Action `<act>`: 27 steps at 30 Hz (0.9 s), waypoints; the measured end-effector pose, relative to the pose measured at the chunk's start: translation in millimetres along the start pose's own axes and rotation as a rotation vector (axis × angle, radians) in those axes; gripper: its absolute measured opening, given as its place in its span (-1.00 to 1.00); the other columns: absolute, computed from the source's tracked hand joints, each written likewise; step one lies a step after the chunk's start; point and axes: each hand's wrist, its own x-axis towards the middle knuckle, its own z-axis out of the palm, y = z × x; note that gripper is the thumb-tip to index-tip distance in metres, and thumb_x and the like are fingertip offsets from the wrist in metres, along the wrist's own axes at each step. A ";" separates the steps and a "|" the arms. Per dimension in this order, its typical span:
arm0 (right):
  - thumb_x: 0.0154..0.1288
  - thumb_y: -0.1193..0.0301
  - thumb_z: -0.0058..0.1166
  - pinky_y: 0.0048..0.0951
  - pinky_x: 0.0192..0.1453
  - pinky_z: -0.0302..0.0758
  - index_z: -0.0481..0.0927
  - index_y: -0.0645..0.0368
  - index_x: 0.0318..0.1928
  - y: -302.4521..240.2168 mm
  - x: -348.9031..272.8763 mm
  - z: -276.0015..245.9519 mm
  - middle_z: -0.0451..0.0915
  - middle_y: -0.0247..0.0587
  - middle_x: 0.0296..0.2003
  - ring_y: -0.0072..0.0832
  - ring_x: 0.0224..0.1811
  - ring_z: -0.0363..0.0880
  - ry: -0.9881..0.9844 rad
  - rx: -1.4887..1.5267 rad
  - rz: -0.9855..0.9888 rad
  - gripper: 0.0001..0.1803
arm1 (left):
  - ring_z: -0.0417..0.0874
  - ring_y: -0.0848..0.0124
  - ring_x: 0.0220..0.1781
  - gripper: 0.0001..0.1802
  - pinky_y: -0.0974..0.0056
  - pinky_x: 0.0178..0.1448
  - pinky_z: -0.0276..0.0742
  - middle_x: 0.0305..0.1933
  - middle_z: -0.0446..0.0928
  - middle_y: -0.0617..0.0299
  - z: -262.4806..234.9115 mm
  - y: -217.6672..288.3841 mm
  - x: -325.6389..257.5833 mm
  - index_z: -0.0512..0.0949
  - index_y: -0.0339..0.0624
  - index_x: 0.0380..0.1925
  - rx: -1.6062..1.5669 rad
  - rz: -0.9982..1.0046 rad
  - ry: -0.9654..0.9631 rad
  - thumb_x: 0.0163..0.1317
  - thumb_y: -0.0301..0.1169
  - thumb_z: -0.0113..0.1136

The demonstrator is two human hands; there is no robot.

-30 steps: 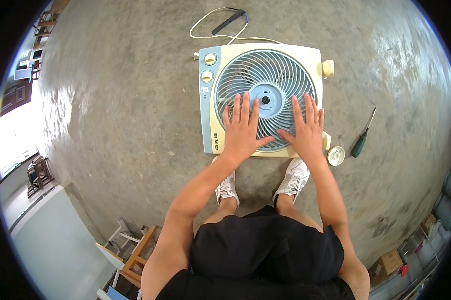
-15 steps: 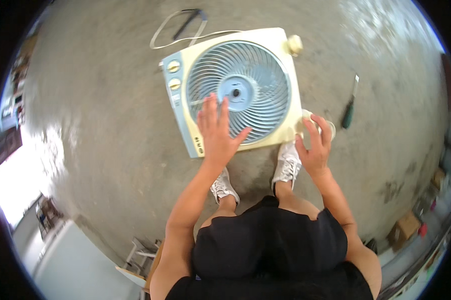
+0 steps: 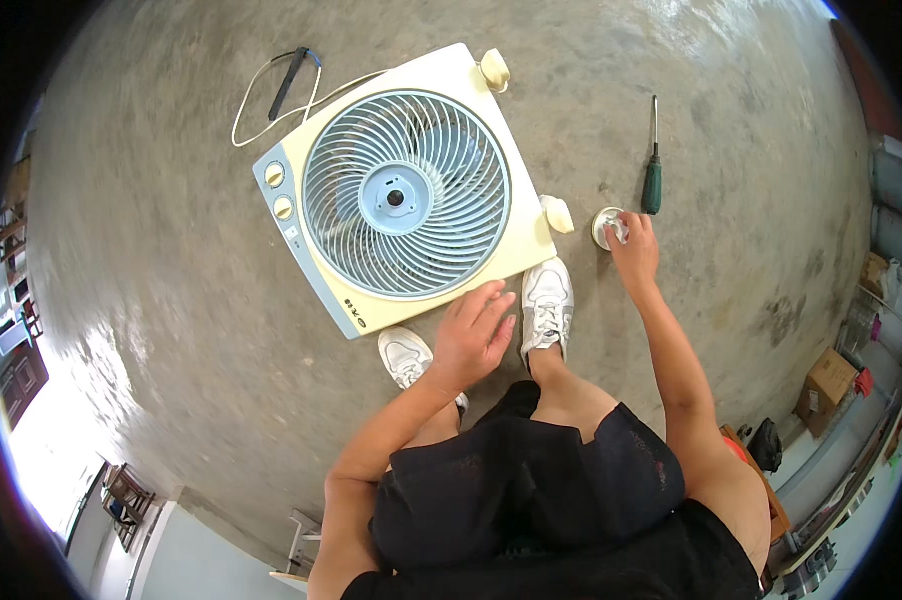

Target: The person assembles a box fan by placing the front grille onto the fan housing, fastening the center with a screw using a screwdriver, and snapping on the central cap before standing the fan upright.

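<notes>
A cream box fan [image 3: 526,240] lies face up on the floor, with a round blue-grey grille [image 3: 451,262] and a pale blue hub [image 3: 376,205] at its centre. Over its near edge hovers my left hand [image 3: 468,345], fingers loosely bent and apart, holding nothing. To the right, my right hand [image 3: 636,262] reaches down to a small round cream cap [image 3: 600,233] on the floor. Its fingertips are drawn together inside the cap's rim; what they pinch, if anything, is hidden.
A screwdriver [image 3: 652,185] with a green handle lies just beyond the cap. The fan's white cord [image 3: 239,120] loops at the far left beside a black strip [image 3: 289,85]. Two cream feet stick out from the fan's right side. My white shoes [image 3: 547,300] stand close to its near edge.
My left hand has drawn back from the grille toward me. My right hand has moved away from the fan's corner to the cap. The view has shifted, so the fan appears farther left.
</notes>
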 end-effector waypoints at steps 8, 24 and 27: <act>0.14 0.32 0.21 -0.14 -0.17 0.50 0.54 0.08 -0.22 -12.4 18.5 6.3 0.47 -0.18 -0.19 -0.14 -0.17 0.56 -0.079 -0.164 0.083 -0.78 | 0.63 0.09 -0.08 -0.70 0.16 -0.03 0.55 -0.05 0.58 0.05 5.7 -7.0 2.7 0.58 -0.27 -0.13 -0.001 0.029 -0.022 0.08 -0.55 0.30; 0.23 0.62 0.15 -0.58 -0.30 0.47 0.58 0.25 -0.25 -77.8 -2.7 -51.7 0.60 -0.30 -0.36 -0.61 -0.39 0.56 0.080 0.603 -0.024 -0.91 | 0.63 0.10 -0.17 -0.77 0.17 -0.10 0.56 -0.15 0.59 0.08 -7.0 -14.8 -2.3 0.59 -0.26 -0.18 -0.076 -0.043 0.112 0.11 -0.56 0.26; 0.28 0.64 0.10 -0.59 -0.28 0.51 0.57 0.32 -0.22 -149.2 -6.1 -73.8 0.62 -0.31 -0.34 -0.62 -0.36 0.59 -0.033 0.682 -0.172 -0.92 | 0.63 0.07 -0.18 -0.76 0.16 -0.12 0.56 -0.15 0.59 0.05 -12.0 -17.9 1.8 0.59 -0.27 -0.18 -0.068 -0.031 0.175 0.10 -0.59 0.26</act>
